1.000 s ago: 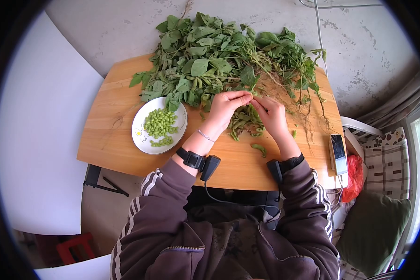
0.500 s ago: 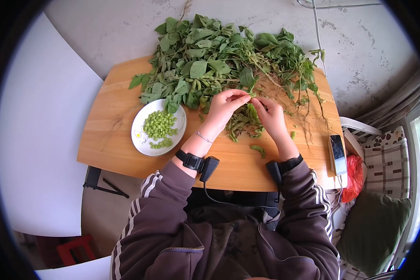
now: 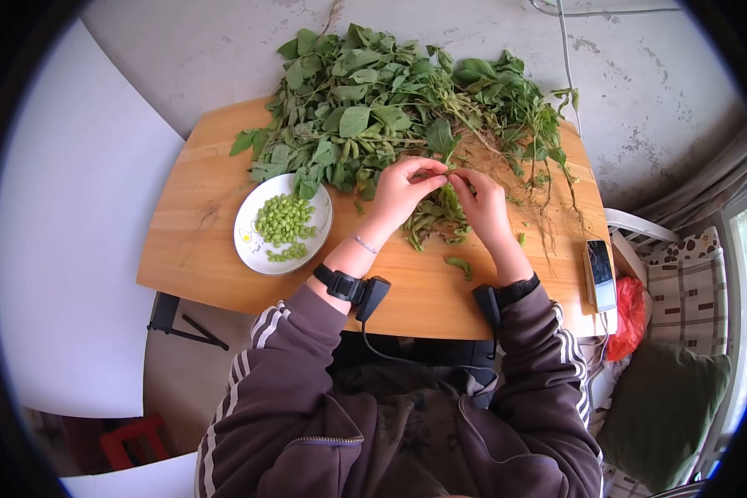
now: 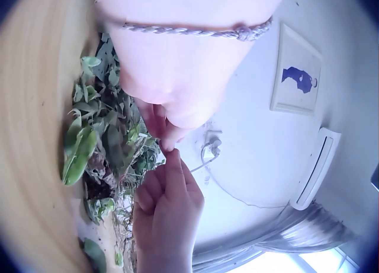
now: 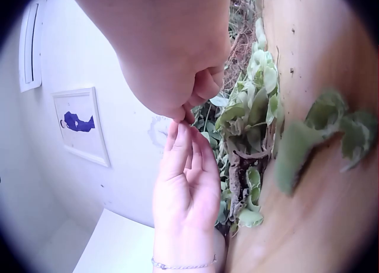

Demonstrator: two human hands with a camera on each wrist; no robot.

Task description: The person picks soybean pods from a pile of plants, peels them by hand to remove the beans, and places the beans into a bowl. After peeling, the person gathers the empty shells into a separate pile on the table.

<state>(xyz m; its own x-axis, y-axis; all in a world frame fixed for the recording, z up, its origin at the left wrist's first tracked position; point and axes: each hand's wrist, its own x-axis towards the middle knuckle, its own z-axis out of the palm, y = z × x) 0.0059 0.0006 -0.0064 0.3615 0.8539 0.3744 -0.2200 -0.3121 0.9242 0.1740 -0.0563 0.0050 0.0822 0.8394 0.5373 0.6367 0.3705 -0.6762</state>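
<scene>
Above the table's middle, the left hand [image 3: 400,195] and right hand [image 3: 484,206] meet at their fingertips. Thumbs and forefingers pinch a small green pod, mostly covered by the fingers. In the left wrist view the right hand [image 4: 169,216] has its other fingers curled. The right wrist view shows the left hand [image 5: 186,193] with its palm partly turned to the camera. Just beneath the hands lies a heap of green pods and hulls [image 3: 433,217]. Shelled green beans [image 3: 284,220] sit on a white plate [image 3: 322,209] left of the hands.
Leafy plants [image 3: 353,120] cover the table's far side, with roots [image 3: 548,207] trailing at right. A loose pod [image 3: 459,265] lies near the front edge of the wooden table [image 3: 390,295]. A phone [image 3: 602,274] rests at the right edge, beside a red bag [image 3: 629,315].
The fingertips have shifted slightly, with the left forefinger a little higher. The green bit seen between them half a second ago is now less visible. Plate and plants remain in place.
</scene>
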